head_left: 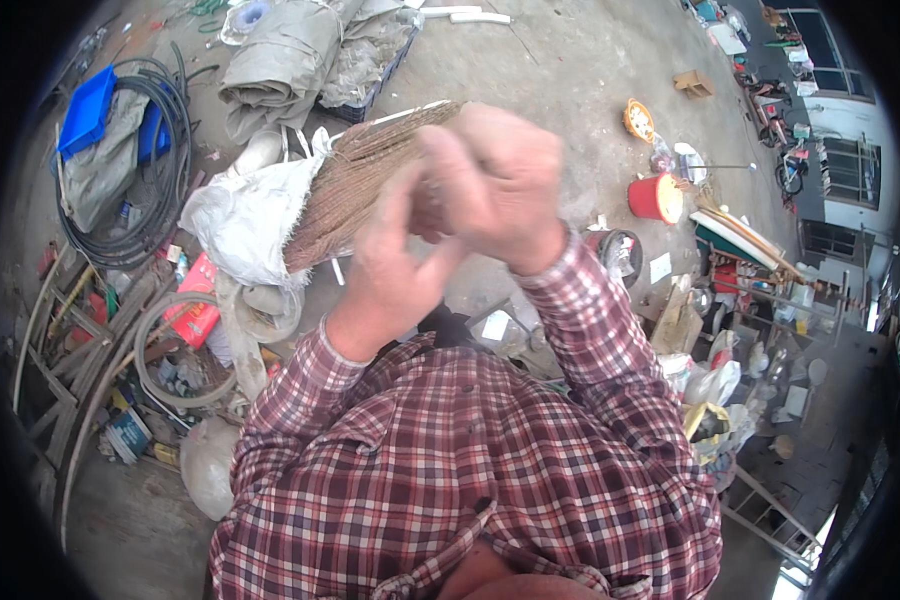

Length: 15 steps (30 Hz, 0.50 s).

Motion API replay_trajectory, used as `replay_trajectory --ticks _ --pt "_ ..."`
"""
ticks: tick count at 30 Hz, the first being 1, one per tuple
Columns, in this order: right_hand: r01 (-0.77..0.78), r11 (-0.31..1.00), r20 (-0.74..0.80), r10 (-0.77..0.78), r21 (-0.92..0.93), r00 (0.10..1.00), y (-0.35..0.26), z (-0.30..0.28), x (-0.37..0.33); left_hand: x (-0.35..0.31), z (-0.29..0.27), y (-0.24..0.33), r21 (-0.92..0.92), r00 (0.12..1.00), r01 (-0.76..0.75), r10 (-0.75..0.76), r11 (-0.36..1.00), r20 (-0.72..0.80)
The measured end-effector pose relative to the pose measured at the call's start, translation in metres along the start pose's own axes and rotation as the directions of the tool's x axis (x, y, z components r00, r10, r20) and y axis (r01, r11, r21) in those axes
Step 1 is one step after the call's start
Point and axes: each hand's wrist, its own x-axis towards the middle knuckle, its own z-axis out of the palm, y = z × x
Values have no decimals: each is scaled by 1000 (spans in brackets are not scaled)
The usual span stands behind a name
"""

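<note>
My two hands meet over the middle of the view, in front of a bundle of thin brown stalks [345,200]. The lower end of the bundle sits in a white woven sack [260,215] with a frayed edge. My left hand [395,285] has its fingers curled, thumb and forefinger coming up to the underside of the right. Slightly higher, my right hand [500,180] is closed, its thumb bent over and its back toward me. Both hands are somewhat blurred. Whatever lies between the fingers is hidden or too small to name.
On the left lie coiled black hose [175,150], a blue tray [87,108] and bent wooden strips [80,440]. Folded grey tarpaulin [280,75] rests beyond the sack. To the right stand a red bucket [655,198], an orange basket [638,120] and heaped clutter.
</note>
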Motion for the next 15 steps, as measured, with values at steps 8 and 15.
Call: replay_trajectory --ticks 8,15 --pt "-239 921 313 139 308 939 -8 112 -16 -33 -58 -46 -75 925 245 -256 967 -279" --pt "-456 888 545 354 58 760 73 64 -113 -78 -160 -121 -269 600 552 -601 789 -528"
